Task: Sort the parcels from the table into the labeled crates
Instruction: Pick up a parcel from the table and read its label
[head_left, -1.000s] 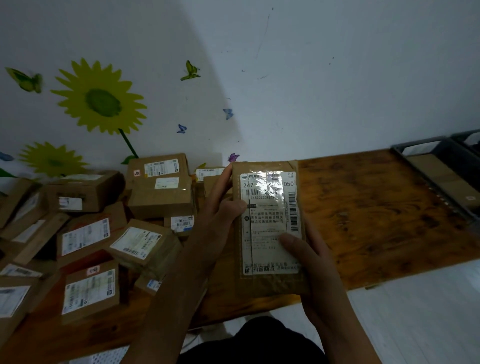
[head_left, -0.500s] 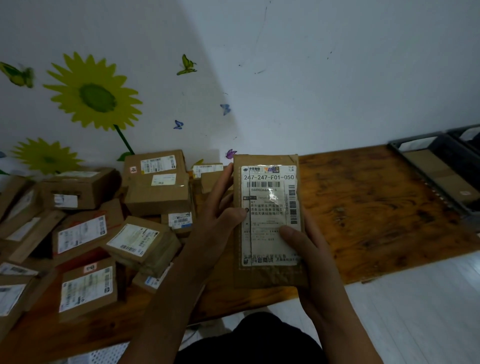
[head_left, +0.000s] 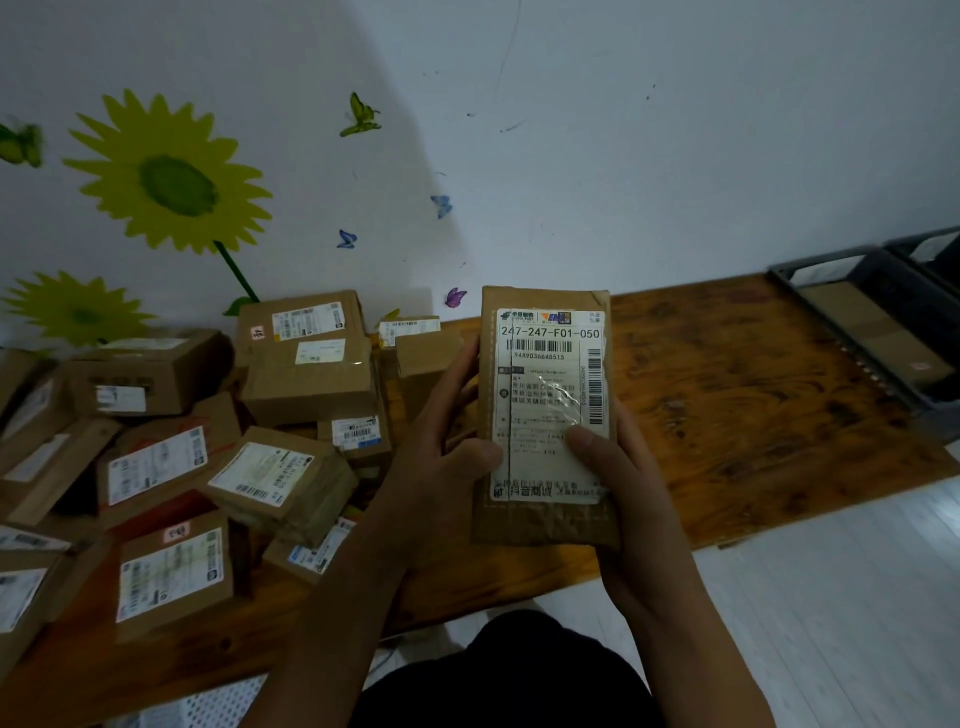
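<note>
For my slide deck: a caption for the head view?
Both hands, left and right, hold a labelled parcel above the wooden table.
</note>
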